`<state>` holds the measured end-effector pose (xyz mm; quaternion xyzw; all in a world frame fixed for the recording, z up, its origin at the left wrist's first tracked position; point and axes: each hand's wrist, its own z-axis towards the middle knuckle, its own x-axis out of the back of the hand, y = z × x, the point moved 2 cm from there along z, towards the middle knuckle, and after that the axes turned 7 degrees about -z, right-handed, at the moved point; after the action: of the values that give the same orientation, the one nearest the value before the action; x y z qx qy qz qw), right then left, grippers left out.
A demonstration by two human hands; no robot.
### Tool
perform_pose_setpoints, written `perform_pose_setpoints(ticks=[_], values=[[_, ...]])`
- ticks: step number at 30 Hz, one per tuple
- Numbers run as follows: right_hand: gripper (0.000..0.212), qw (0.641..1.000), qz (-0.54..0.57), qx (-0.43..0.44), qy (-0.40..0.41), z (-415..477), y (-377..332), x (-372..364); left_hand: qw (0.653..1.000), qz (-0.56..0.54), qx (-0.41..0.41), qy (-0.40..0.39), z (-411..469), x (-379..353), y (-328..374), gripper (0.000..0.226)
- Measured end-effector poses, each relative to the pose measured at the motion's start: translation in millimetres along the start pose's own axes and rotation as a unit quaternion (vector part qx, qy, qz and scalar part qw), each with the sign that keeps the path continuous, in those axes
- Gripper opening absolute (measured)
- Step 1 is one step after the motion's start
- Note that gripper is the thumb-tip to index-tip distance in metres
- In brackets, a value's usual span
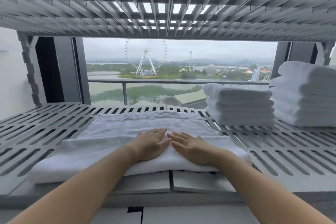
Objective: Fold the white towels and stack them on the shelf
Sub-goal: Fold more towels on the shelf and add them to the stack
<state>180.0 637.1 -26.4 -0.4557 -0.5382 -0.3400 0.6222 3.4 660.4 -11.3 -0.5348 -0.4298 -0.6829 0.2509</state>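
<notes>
1. Two tiers of a grey slotted plastic shelf (54, 132) fill the view; the lower tier carries all the towels, and the ribbed underside of the upper tier (163, 11) spans the top, with light showing through its openings.
2. Behind the shelf a wide window (181, 71) with dark frames looks out on a balcony rail, water, green land, a white Ferris wheel (145, 58) and a pale dome under a grey sky.
3. One large white terry towel (138, 132) lies spread across the middle of the lower tier; its near part is folded over in a thick layer that reaches the shelf's front edge.
4. At the far right stands a tall stack of folded white towels (307, 96); it runs past the frame's right edge.
5. Just beside it, to its left, sits a shorter stack of folded white towels (240, 105); whether the two stacks touch cannot be told.
6. Left hand (151, 143) lies flat, palm down, on the folded layer, fingers extended and together, gripping nothing.
7. Right hand (190, 146) lies flat close beside it, fingers straight and slightly spread, gripping nothing; both forearms are bare.
</notes>
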Motion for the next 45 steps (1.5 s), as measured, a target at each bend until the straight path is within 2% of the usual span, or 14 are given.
perform_pose_setpoints(ticks=[2, 7, 9, 13, 21, 24, 27, 30, 32, 37, 39, 42, 43, 45], values=[[0.053, 1.000, -0.015, -0.007, -0.001, -4, 0, 0, 1.000, 0.008, 0.006, -0.006, -18, 5, -13, 0.061], [0.055, 0.993, -0.053, -0.102, -0.003, -17, 14, 4, 0.998, 0.040, 0.038, -0.009, -74, 14, -65, 0.063], [0.056, 0.994, -0.050, -0.092, -0.001, -10, -4, 6, 0.998, 0.049, 0.045, 0.000, -83, 14, -72, 0.063], [0.055, 1.000, -0.016, -0.011, -0.002, 13, -55, 2, 0.997, 0.054, 0.056, -0.008, -82, 18, -71, 0.063], [0.049, 0.997, -0.051, -0.058, -0.021, 11, -35, 1, 0.997, 0.022, 0.073, -0.014, -87, 28, -92, 0.061], [0.053, 0.994, -0.009, -0.107, 0.016, 6, -8, 10, 0.996, 0.000, 0.088, 0.015, -81, 30, -94, 0.059], [0.046, 0.982, 0.001, -0.159, 0.105, 0, 21, 19, 0.991, 0.003, 0.115, 0.071, -73, 37, -96, 0.053], [0.029, 0.980, -0.025, -0.159, 0.121, 1, 33, 23, 0.989, 0.011, 0.115, 0.094, -67, 42, -98, 0.036], [0.031, 0.981, -0.051, -0.148, 0.117, 3, 35, 23, 0.988, 0.037, 0.106, 0.110, -64, 45, -98, 0.025], [0.037, 0.967, -0.119, -0.143, 0.172, 12, 41, 33, 0.973, 0.101, 0.093, 0.186, -54, 54, -99, 0.028], [0.037, 0.965, -0.123, -0.146, 0.182, 17, 43, 34, 0.975, 0.110, 0.113, 0.159, -51, 51, -102, 0.029], [0.035, 0.969, -0.133, -0.169, 0.121, 21, 42, 28, 0.980, 0.103, 0.150, 0.075, -48, 44, -106, 0.030], [0.033, 0.971, -0.127, -0.166, 0.116, 23, 41, 28, 0.982, 0.090, 0.151, 0.069, -46, 44, -106, 0.029], [0.023, 0.978, -0.075, -0.113, 0.161, 27, 32, 29, 0.987, 0.062, 0.116, 0.090, -40, 47, -99, 0.032]])
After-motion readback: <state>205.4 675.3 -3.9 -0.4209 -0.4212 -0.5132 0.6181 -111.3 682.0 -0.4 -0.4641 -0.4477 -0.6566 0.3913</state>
